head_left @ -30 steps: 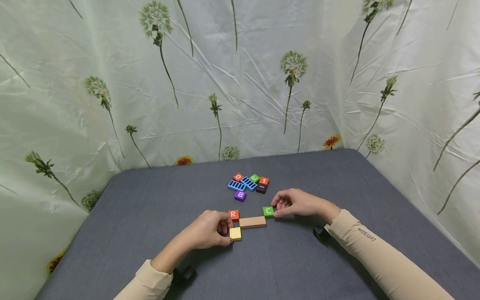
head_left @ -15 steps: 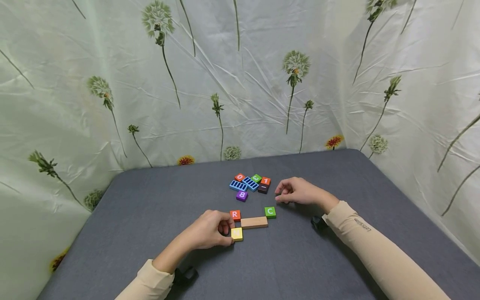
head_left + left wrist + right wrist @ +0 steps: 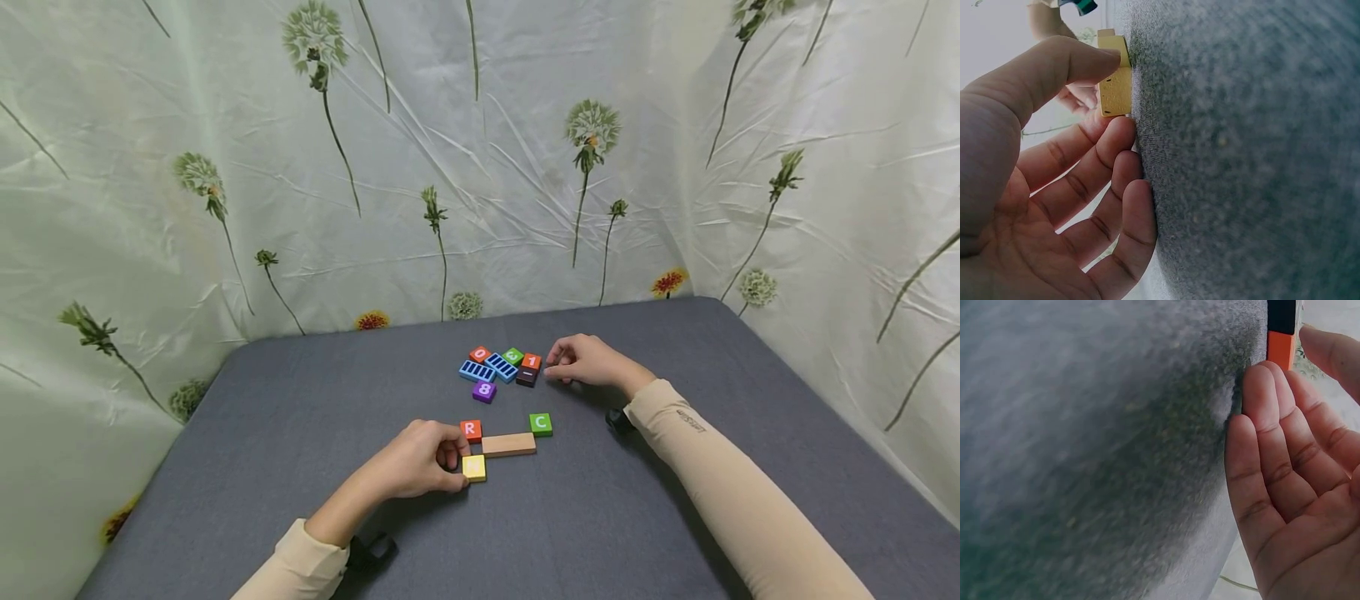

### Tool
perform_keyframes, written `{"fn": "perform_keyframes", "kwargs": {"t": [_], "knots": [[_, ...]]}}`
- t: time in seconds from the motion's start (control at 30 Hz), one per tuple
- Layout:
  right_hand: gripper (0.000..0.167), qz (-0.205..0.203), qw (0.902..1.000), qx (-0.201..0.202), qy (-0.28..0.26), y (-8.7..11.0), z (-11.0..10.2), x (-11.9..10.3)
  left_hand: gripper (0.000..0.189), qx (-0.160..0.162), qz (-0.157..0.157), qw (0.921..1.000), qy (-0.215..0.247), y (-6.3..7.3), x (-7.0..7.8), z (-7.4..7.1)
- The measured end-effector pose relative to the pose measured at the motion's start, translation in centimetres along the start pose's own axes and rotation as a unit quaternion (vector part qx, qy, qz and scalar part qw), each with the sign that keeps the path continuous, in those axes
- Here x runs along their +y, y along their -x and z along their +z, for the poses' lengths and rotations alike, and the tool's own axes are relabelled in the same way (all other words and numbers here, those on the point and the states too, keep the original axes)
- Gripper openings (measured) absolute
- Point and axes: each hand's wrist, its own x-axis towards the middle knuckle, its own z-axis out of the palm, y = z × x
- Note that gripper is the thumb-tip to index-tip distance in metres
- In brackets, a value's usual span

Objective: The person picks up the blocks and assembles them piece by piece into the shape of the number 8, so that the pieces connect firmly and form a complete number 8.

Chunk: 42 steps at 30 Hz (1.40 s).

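My left hand point(image 3: 415, 460) pinches a yellow square block point(image 3: 474, 468) flat on the table. In the left wrist view the thumb lies against the yellow block's side and the index fingertip is partly hidden behind it. Just beyond stand a red R block point(image 3: 471, 431), a plain wooden bar point(image 3: 509, 445) and, at the bar's right end, a green C block point(image 3: 541, 425). My right hand point(image 3: 592, 362) is beside an orange 1 block point(image 3: 531, 361) and a black minus-sign block point(image 3: 527, 377), fingers loosely bent and apart from both, holding nothing.
Left of the orange block lie two blue striped blocks point(image 3: 477, 372), a red 0 block point(image 3: 480, 355), a green 3 block point(image 3: 513, 357) and a purple 8 block point(image 3: 484, 391). Grey cloth covers the table point(image 3: 315, 400). A flower-printed curtain point(image 3: 510, 167) hangs behind.
My right hand has let go of the green C block and moved away from me, up to the orange and black blocks. The left hand stays on the yellow block.
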Motion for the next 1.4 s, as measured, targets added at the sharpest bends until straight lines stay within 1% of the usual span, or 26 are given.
{"fn": "perform_keyframes", "kwargs": {"t": [0.23, 0.53, 0.8, 1.13, 1.4], "knots": [[0.028, 0.014, 0.9998, 0.013, 0.011, -1.1, 0.3, -0.5, 0.023, 0.000, 0.000, 1.0000, 0.001, 0.1, 0.2, -0.2], [0.032, 0.031, 0.9990, 0.026, 0.017, -1.6, 0.5, -0.7, 0.022, 0.003, 0.011, 0.9999, -0.002, 0.2, 0.1, -0.2], [0.035, 0.035, 0.9988, 0.028, 0.021, -2.0, 0.7, -0.9, 0.021, 0.004, 0.009, 0.9999, -0.005, 0.0, 0.0, 0.0], [0.033, 0.043, 0.9983, 0.028, 0.027, -2.0, 0.8, -1.1, 0.021, 0.002, 0.006, 1.0000, -0.004, 0.0, -0.1, 0.0], [0.032, 0.031, 0.9983, 0.032, 0.037, -2.1, 0.7, -0.9, 0.021, 0.001, 0.002, 1.0000, -0.004, -0.1, -0.1, 0.0]]}}
